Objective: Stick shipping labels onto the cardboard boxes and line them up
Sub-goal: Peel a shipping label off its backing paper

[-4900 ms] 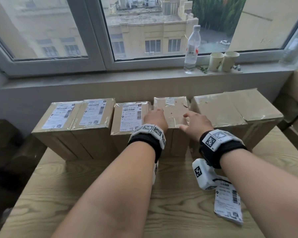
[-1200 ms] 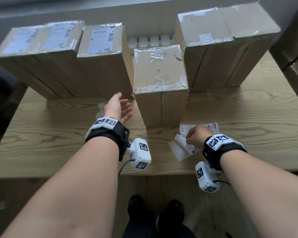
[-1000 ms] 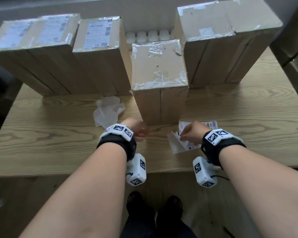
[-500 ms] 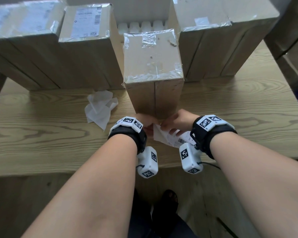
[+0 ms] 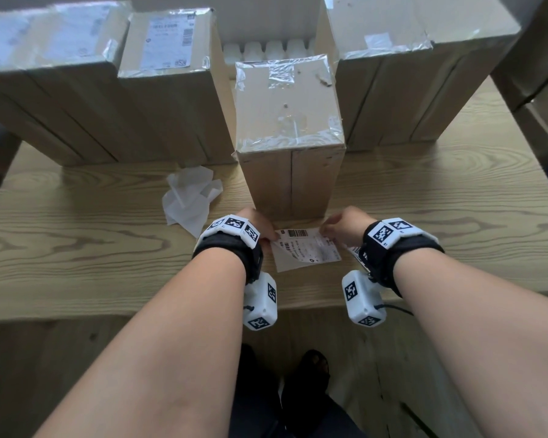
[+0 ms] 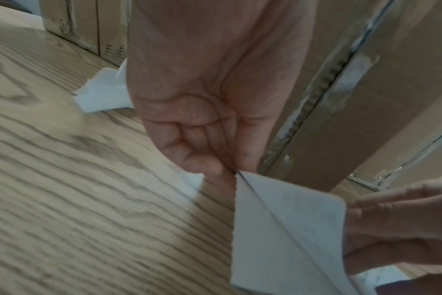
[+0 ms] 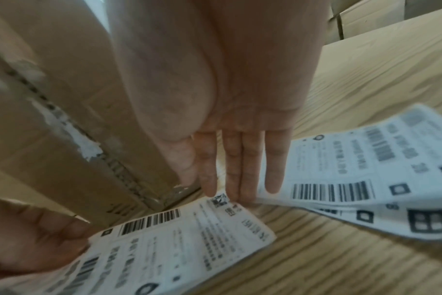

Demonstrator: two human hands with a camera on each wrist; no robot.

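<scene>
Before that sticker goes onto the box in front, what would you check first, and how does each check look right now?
1. Label held by both hands: ok; left hand pinches one edge, right hand the other.
2. Backing fully peeled off: cannot tell.
3. Front box top has no label: ok.
4. Box stands upright on the table: ok.
5. Front box in line with the others: not ok; it sits forward of the row.

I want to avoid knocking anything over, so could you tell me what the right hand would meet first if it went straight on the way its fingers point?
Probably the cardboard box standing just ahead of the right hand.
</scene>
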